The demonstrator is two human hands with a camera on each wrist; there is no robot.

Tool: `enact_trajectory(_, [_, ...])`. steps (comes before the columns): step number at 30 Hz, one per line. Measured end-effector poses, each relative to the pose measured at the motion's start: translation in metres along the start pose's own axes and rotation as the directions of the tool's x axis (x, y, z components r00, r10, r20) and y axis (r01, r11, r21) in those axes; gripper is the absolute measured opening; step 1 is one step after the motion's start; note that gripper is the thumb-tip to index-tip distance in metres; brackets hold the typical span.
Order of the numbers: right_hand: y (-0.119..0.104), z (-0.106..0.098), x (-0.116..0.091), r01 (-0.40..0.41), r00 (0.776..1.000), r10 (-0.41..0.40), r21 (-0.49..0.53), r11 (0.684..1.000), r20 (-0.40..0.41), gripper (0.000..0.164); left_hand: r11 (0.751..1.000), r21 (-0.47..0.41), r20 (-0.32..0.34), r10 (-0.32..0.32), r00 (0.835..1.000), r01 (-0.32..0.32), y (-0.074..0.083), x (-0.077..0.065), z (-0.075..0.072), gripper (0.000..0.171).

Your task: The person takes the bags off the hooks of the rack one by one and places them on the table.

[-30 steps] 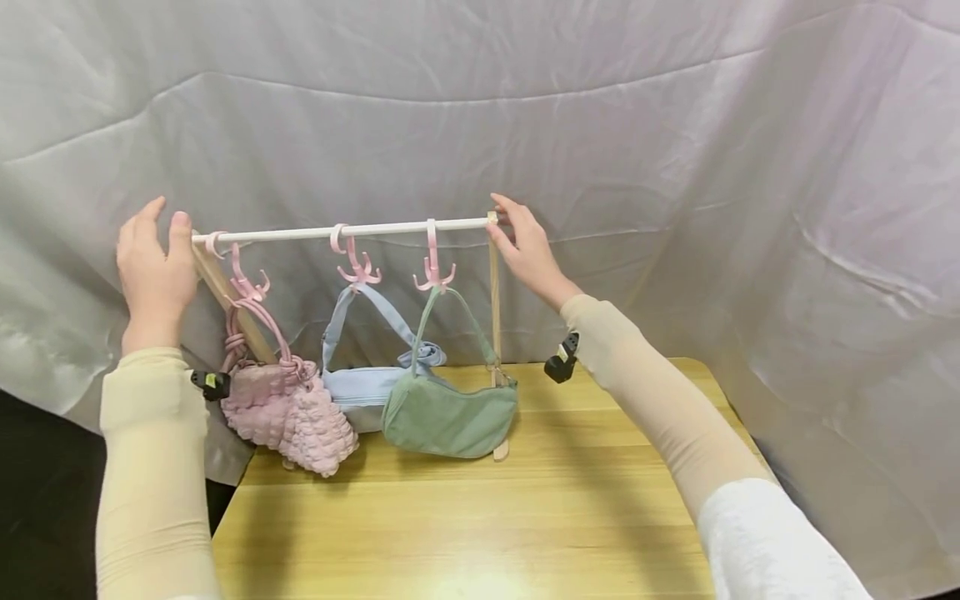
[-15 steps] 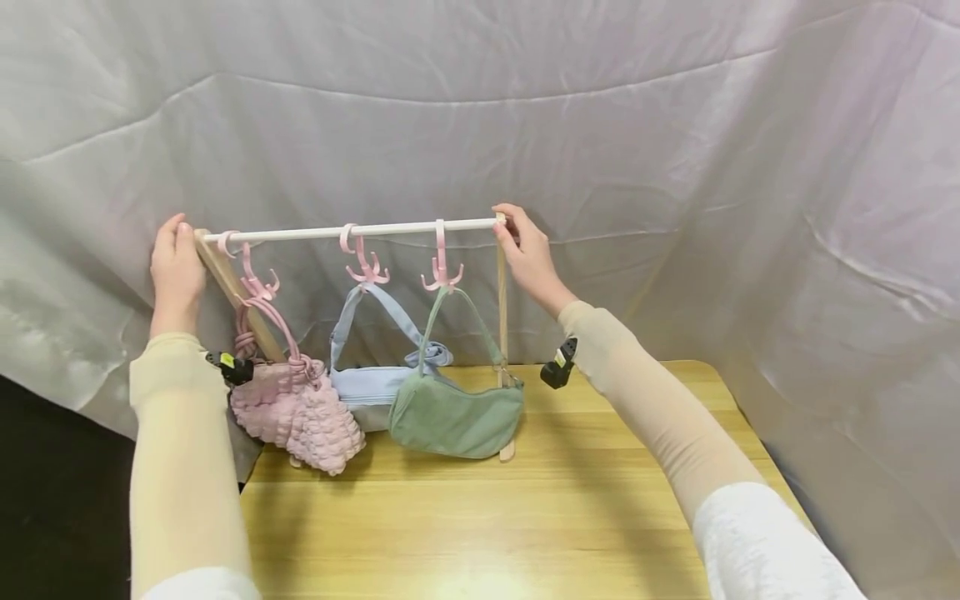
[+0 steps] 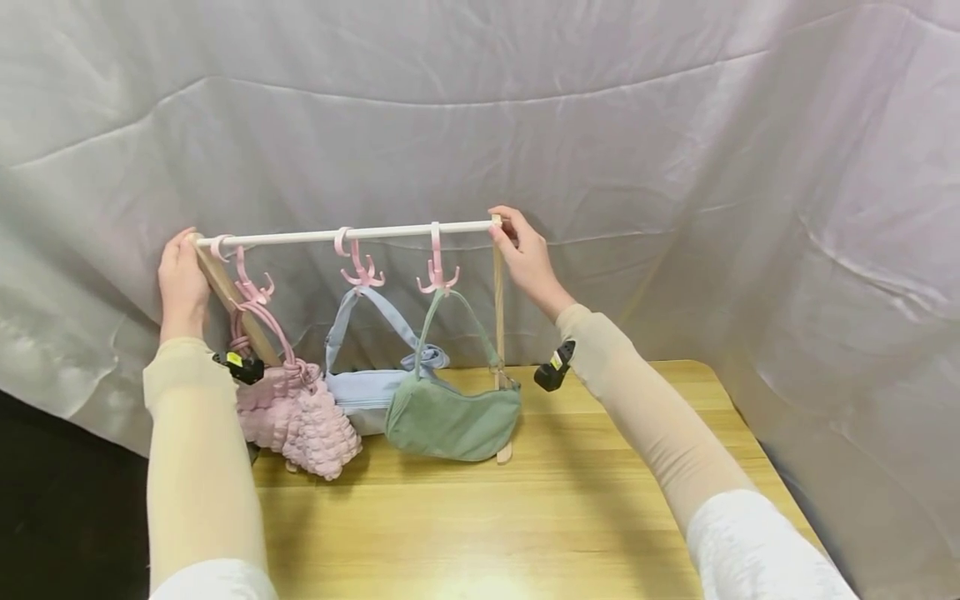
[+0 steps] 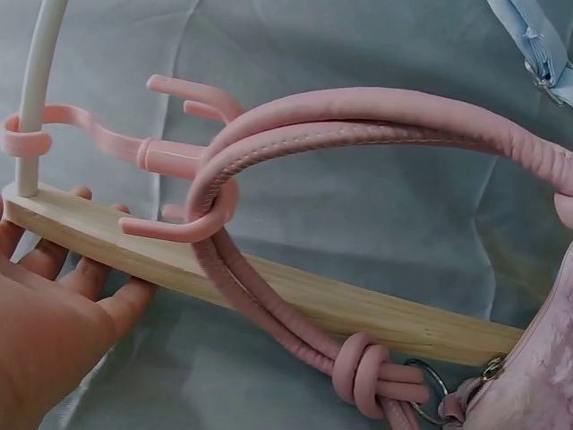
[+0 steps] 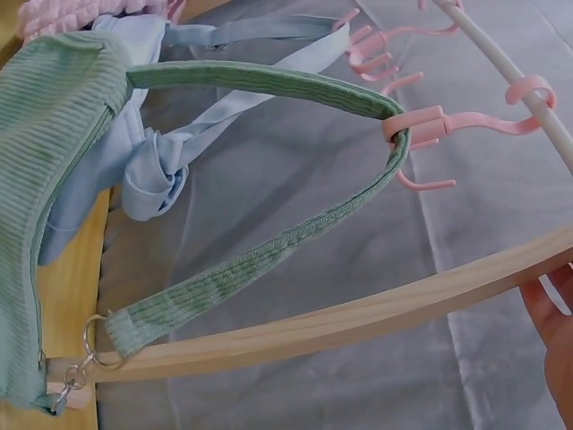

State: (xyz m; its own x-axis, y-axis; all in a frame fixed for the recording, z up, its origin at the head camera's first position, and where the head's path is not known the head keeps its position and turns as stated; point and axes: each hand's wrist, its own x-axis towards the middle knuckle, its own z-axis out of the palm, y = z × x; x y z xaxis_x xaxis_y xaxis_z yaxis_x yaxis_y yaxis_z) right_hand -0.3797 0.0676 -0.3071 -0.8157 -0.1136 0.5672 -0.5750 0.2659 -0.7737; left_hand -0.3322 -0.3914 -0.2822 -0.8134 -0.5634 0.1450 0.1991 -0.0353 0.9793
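A small rack with a white rod (image 3: 300, 237) and wooden side posts stands at the back of the table. In the head view my left hand (image 3: 183, 283) grips the top of its left post, fingers bent behind the wood (image 4: 179, 255). My right hand (image 3: 525, 257) holds the right post (image 5: 295, 327) at its top end, thumb in front. Pink hooks (image 3: 362, 265) hang from the rod. They carry a pink puffy handbag (image 3: 307, 425), a light blue bag (image 3: 367, 387) and a green corduroy shoulder bag (image 3: 453, 421). The green bag partly covers the blue one.
The wooden table (image 3: 480, 517) extends in front of the rack. A grey cloth (image 3: 480, 142) hangs behind and on the right. Past the table's left edge lies a dark area (image 3: 67, 500). My left forearm overlaps the pink bag's edge.
My left hand, raised with spread fingers beside the rack one second ago, has moved right and down onto the left post. My right hand stays at the right post, fingers slightly more closed.
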Motion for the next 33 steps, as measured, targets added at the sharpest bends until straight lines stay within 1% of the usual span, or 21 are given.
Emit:
enact_trajectory(4, [0.001, 0.002, 0.0, 0.008, 1.0, -0.008, 0.023, 1.0, 0.007, 0.031, 0.999, -0.017, -0.019, 0.027, 0.999, -0.028, -0.003, -0.001, -0.005, 0.037])
enact_trajectory(7, [0.002, 0.003, 0.0, 0.012, 1.0, -0.013, 0.035, 0.999, 0.01, 0.032, 0.998, -0.041, -0.016, 0.037, 0.999, -0.037, -0.004, -0.004, -0.007, 0.036])
enact_trajectory(13, [0.001, 0.003, -0.001, 0.01, 1.0, -0.011, 0.051, 0.999, 0.024, 0.032, 0.997, -0.071, 0.0, 0.03, 1.0, -0.03, -0.003, -0.008, -0.012, 0.036])
enact_trajectory(16, [0.0, 0.002, -0.001, 0.003, 0.999, -0.005, 0.069, 0.998, 0.035, 0.033, 0.997, -0.074, 0.03, 0.011, 1.0, -0.009, -0.001, -0.01, -0.015, 0.036])
enact_trajectory(18, [-0.001, 0.0, -0.001, -0.004, 0.999, 0.001, 0.081, 0.997, 0.042, 0.033, 0.997, -0.07, 0.061, -0.009, 0.998, 0.013, 0.0, -0.011, -0.017, 0.037])
enact_trajectory(23, [-0.002, -0.008, -0.002, -0.025, 0.999, 0.022, 0.074, 0.997, 0.042, 0.033, 0.997, -0.062, 0.159, -0.039, 0.987, 0.05, 0.001, -0.014, -0.019, 0.04])
enact_trajectory(26, [0.0, -0.013, -0.001, -0.028, 0.999, 0.026, 0.078, 0.997, 0.031, 0.032, 0.997, -0.065, 0.194, -0.034, 0.98, 0.047, 0.001, -0.015, -0.017, 0.042])
enact_trajectory(33, [0.005, -0.025, 0.001, -0.024, 0.999, 0.022, 0.085, 0.996, 0.028, 0.033, 0.998, -0.051, 0.233, -0.021, 0.972, 0.034, 0.0, -0.016, -0.01, 0.041])
